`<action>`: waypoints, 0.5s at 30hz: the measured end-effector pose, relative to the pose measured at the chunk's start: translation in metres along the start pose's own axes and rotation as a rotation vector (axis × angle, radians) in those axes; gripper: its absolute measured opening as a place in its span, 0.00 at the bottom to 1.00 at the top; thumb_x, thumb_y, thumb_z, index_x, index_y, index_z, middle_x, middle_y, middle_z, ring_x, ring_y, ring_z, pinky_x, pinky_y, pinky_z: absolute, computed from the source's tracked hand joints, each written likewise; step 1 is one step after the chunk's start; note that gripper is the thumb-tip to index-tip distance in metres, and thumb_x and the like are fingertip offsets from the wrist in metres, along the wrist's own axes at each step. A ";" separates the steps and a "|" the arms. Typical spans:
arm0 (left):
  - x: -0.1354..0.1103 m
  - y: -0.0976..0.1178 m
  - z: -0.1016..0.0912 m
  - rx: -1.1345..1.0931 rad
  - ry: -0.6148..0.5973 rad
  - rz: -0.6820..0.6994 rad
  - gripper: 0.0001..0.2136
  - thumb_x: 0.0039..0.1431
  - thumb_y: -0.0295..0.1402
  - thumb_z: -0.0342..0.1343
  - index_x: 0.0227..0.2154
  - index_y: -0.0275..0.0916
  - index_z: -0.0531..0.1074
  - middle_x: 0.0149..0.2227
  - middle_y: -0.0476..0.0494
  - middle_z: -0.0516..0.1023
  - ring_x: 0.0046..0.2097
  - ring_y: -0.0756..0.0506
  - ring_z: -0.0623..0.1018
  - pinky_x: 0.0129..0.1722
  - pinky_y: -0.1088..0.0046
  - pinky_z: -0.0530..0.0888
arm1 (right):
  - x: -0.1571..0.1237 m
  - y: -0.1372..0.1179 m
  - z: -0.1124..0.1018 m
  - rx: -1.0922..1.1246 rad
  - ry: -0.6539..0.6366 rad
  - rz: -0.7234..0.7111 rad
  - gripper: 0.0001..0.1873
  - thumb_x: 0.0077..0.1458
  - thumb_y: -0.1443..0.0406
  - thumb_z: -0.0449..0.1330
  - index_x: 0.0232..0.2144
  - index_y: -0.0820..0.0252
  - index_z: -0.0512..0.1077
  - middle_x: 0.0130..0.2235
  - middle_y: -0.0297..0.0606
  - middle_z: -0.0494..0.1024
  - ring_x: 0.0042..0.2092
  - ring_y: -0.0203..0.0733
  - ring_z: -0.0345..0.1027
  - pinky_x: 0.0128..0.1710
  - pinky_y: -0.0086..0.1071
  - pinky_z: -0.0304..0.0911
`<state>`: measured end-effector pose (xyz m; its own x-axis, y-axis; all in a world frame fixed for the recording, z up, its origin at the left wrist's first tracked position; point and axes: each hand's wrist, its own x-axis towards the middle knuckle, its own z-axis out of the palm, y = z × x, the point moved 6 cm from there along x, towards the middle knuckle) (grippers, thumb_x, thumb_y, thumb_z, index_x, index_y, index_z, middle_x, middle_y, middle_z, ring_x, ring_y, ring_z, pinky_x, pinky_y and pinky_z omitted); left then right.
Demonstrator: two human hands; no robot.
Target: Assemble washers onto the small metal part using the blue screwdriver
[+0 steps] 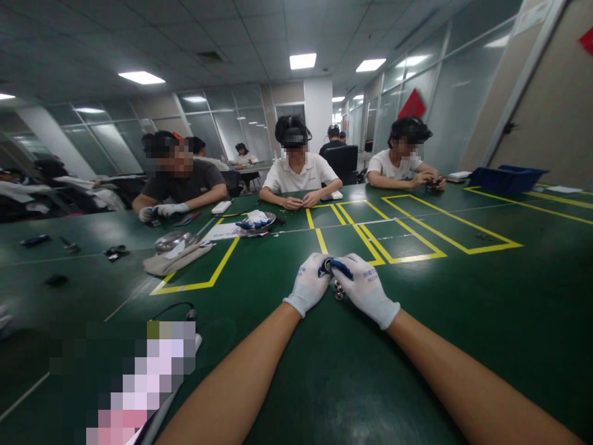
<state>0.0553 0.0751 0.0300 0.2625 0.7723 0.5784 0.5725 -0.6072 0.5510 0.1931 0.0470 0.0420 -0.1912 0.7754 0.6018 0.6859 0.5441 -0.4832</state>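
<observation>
Fingers of both hands are closed in a pinch on a small ring-like part (328, 264), held above the green tabletop (333, 383) where the hands meet. The left hand (309, 281) bears on it from the 9 o'clock side, the right hand (364, 283) from 3 o'clock. Blue shows at the fingertips; whether this is glove coating or separate material cannot be told.

Small shiny metal pieces (340, 292) lie at 6 o'clock of the part, just beside the right hand. Risks, as judged: the part could slip, since fabric gloves may dull the grip; the loose pieces could be knocked and roll, given the smooth surface and the hand's nearness.

Writing: each glove back carries dark blue print. The right shows characters with what may be an "N" and digits below; not reliably legible. At 10 o'clock, well apart, a white sheet (217, 233) bears faint print, unreadable. A co-worker's white shirt (296, 173), near 11 o'clock, has a small chest mark, also unreadable. No brand confirmed.
</observation>
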 end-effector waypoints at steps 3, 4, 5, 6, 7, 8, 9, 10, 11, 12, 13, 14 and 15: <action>0.000 -0.002 0.000 0.001 0.007 -0.017 0.14 0.53 0.22 0.56 0.43 0.38 0.74 0.44 0.41 0.78 0.48 0.43 0.77 0.52 0.64 0.75 | 0.000 -0.001 0.000 -0.018 -0.013 -0.006 0.10 0.64 0.63 0.57 0.43 0.57 0.78 0.41 0.40 0.76 0.42 0.44 0.72 0.43 0.34 0.66; 0.000 -0.002 0.000 0.000 0.012 -0.018 0.15 0.53 0.21 0.56 0.44 0.38 0.74 0.45 0.42 0.78 0.48 0.43 0.77 0.52 0.64 0.75 | 0.000 -0.002 0.000 -0.015 -0.022 -0.008 0.10 0.64 0.62 0.57 0.43 0.56 0.78 0.40 0.40 0.76 0.41 0.43 0.72 0.42 0.33 0.65; -0.001 -0.003 -0.001 0.000 0.018 -0.018 0.15 0.54 0.21 0.56 0.44 0.38 0.74 0.45 0.42 0.78 0.48 0.43 0.77 0.52 0.65 0.75 | -0.001 -0.004 -0.001 -0.006 -0.033 -0.010 0.10 0.64 0.62 0.57 0.43 0.56 0.78 0.40 0.40 0.76 0.40 0.43 0.72 0.41 0.33 0.65; -0.001 -0.003 -0.001 0.000 0.023 -0.017 0.15 0.54 0.21 0.55 0.44 0.39 0.74 0.45 0.42 0.78 0.48 0.43 0.77 0.52 0.65 0.74 | -0.002 -0.005 -0.002 0.004 -0.045 -0.011 0.10 0.64 0.62 0.58 0.43 0.56 0.78 0.40 0.39 0.76 0.40 0.42 0.72 0.40 0.33 0.65; -0.001 -0.003 -0.001 0.001 0.027 -0.017 0.15 0.54 0.21 0.55 0.44 0.39 0.74 0.45 0.42 0.78 0.48 0.43 0.77 0.52 0.65 0.74 | -0.002 -0.007 -0.002 0.016 -0.056 -0.014 0.11 0.64 0.62 0.58 0.43 0.56 0.78 0.39 0.39 0.76 0.39 0.42 0.72 0.40 0.32 0.65; -0.001 -0.004 -0.001 0.000 0.031 -0.020 0.16 0.54 0.21 0.55 0.45 0.39 0.74 0.45 0.42 0.78 0.49 0.43 0.77 0.53 0.65 0.74 | -0.003 -0.008 -0.003 0.026 -0.065 -0.016 0.10 0.64 0.62 0.58 0.43 0.56 0.78 0.39 0.39 0.76 0.39 0.41 0.72 0.40 0.32 0.65; -0.001 -0.004 -0.001 -0.002 0.035 -0.024 0.15 0.54 0.21 0.56 0.45 0.39 0.74 0.45 0.42 0.78 0.49 0.43 0.77 0.53 0.64 0.74 | -0.004 -0.010 -0.003 0.033 -0.074 -0.018 0.10 0.64 0.63 0.57 0.43 0.56 0.78 0.39 0.39 0.76 0.39 0.41 0.72 0.40 0.32 0.65; -0.001 -0.005 -0.001 -0.004 0.039 -0.030 0.15 0.54 0.21 0.56 0.44 0.38 0.74 0.45 0.42 0.78 0.49 0.43 0.77 0.53 0.64 0.75 | -0.005 -0.012 -0.003 0.035 -0.080 -0.018 0.10 0.64 0.63 0.57 0.42 0.56 0.78 0.39 0.38 0.76 0.39 0.41 0.72 0.41 0.32 0.65; -0.001 -0.005 -0.001 -0.007 0.044 -0.035 0.15 0.54 0.21 0.56 0.44 0.38 0.74 0.45 0.42 0.78 0.49 0.43 0.77 0.52 0.64 0.75 | -0.006 -0.013 -0.002 0.032 -0.084 -0.019 0.10 0.64 0.63 0.57 0.42 0.56 0.78 0.39 0.38 0.76 0.39 0.41 0.71 0.41 0.32 0.65; -0.001 -0.006 -0.001 -0.008 0.049 -0.038 0.14 0.55 0.21 0.56 0.44 0.38 0.74 0.45 0.42 0.78 0.48 0.43 0.77 0.52 0.64 0.75 | -0.006 -0.015 -0.002 0.026 -0.087 -0.020 0.10 0.64 0.63 0.57 0.41 0.56 0.78 0.38 0.38 0.76 0.39 0.41 0.71 0.40 0.32 0.65; -0.001 -0.006 -0.001 -0.008 0.053 -0.041 0.14 0.55 0.22 0.55 0.44 0.38 0.74 0.45 0.42 0.78 0.48 0.43 0.78 0.53 0.64 0.75 | -0.007 -0.016 -0.001 0.019 -0.089 -0.022 0.09 0.64 0.63 0.57 0.40 0.56 0.77 0.39 0.38 0.76 0.39 0.41 0.71 0.40 0.32 0.65; -0.001 -0.007 -0.001 -0.007 0.055 -0.041 0.14 0.56 0.21 0.55 0.44 0.39 0.74 0.45 0.42 0.78 0.48 0.43 0.78 0.53 0.64 0.75 | -0.008 -0.017 0.000 0.012 -0.091 -0.024 0.09 0.63 0.63 0.57 0.41 0.57 0.77 0.39 0.39 0.76 0.39 0.41 0.71 0.40 0.32 0.65; -0.001 -0.007 -0.001 -0.004 0.055 -0.038 0.14 0.56 0.21 0.55 0.44 0.38 0.74 0.45 0.42 0.78 0.48 0.43 0.78 0.53 0.64 0.75 | -0.008 -0.018 0.001 0.003 -0.093 -0.030 0.09 0.64 0.64 0.56 0.41 0.57 0.77 0.40 0.39 0.76 0.39 0.41 0.71 0.41 0.32 0.65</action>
<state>0.0504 0.0779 0.0261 0.1971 0.7837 0.5890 0.5779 -0.5782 0.5759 0.1813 0.0313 0.0450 -0.2764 0.7852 0.5541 0.6769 0.5684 -0.4677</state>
